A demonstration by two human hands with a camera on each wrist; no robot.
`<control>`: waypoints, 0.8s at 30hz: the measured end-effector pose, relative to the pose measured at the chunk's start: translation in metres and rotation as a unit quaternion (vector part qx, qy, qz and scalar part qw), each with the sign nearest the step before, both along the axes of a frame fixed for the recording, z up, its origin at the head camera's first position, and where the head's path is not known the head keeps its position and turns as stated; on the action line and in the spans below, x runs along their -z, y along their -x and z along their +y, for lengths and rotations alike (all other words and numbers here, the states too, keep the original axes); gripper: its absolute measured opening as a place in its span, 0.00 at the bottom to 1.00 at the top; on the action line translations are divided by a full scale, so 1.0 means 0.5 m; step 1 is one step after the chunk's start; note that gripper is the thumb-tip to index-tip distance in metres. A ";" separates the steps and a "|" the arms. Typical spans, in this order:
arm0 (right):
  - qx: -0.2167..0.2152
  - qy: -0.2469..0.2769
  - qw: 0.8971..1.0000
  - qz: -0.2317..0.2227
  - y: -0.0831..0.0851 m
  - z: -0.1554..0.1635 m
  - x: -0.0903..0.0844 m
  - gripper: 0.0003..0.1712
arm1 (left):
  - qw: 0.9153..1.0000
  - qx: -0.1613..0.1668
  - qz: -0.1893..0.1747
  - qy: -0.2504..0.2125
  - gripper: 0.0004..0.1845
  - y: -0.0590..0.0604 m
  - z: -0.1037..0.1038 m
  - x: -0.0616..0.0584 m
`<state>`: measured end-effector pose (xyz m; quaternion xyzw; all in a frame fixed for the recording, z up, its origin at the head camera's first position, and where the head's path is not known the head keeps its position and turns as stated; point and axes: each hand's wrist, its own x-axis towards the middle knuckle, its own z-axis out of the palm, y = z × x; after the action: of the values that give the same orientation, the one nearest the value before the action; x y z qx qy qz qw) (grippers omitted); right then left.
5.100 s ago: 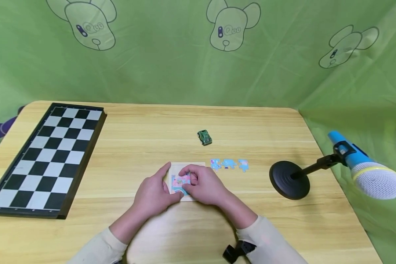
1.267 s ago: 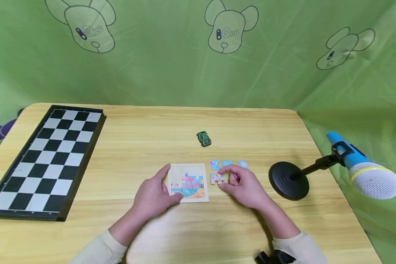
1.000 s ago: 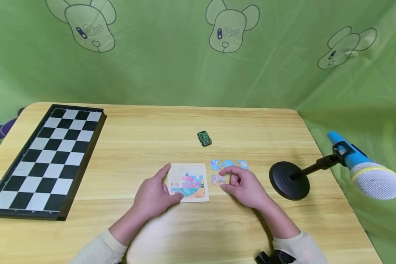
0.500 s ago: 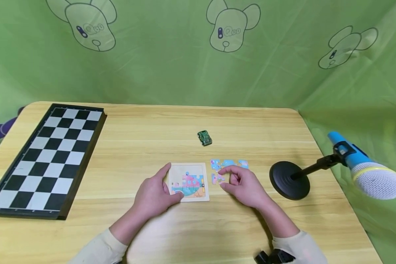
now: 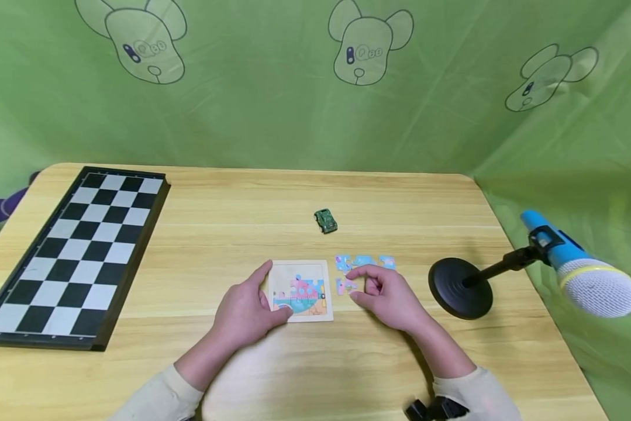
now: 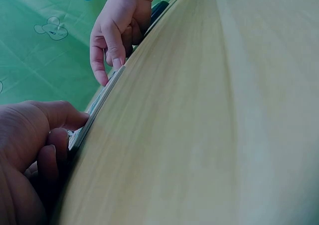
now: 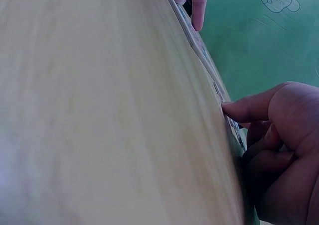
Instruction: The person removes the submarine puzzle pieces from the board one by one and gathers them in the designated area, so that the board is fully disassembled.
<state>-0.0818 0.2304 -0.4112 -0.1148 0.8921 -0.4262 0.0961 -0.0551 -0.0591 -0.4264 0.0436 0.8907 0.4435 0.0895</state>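
Wooden desk (image 5: 304, 374), head view: left hand (image 5: 245, 307) is gripping one puzzle tray (image 5: 299, 266), short of the far edge; right hand (image 5: 386, 295) is pinching one pink piece (image 5: 342, 286) beside three blue pieces (image 5: 364, 260). Left wrist is adding the tray's side; right wrist, folded fingers (image 7: 267, 161).

The right hand (image 5: 386, 295), over the puzzle tray (image 5: 294, 266) five seconds ago, has moved rightward and now pinches a pink jigsaw piece (image 5: 342, 286) just beside the tray. Its pale sleeve (image 5: 475, 394) has shifted with it. The inset pieces (image 5: 309, 292) that hand covered now show.
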 end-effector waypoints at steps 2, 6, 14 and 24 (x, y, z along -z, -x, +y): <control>0.000 0.008 1.000 0.001 -0.001 0.000 0.001 0.14 | 1.000 0.000 -0.001 0.000 0.52 -0.001 0.001 0.000; -0.002 0.045 0.999 0.009 -0.009 -0.015 0.004 0.15 | 1.000 -0.001 0.000 0.001 0.52 -0.001 0.001 0.001; -0.019 0.072 0.997 0.007 -0.019 -0.078 0.006 0.20 | 1.000 0.000 -0.002 0.000 0.52 -0.001 0.000 0.000; -0.049 0.048 0.997 -0.024 -0.014 -0.145 -0.003 0.27 | 1.000 -0.001 0.004 0.002 0.52 0.000 0.000 -0.001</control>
<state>-0.0747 0.1581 -0.4096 -0.1525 0.8615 -0.4658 0.1326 -0.0552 -0.0589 -0.4257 0.0441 0.8918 0.4421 0.0859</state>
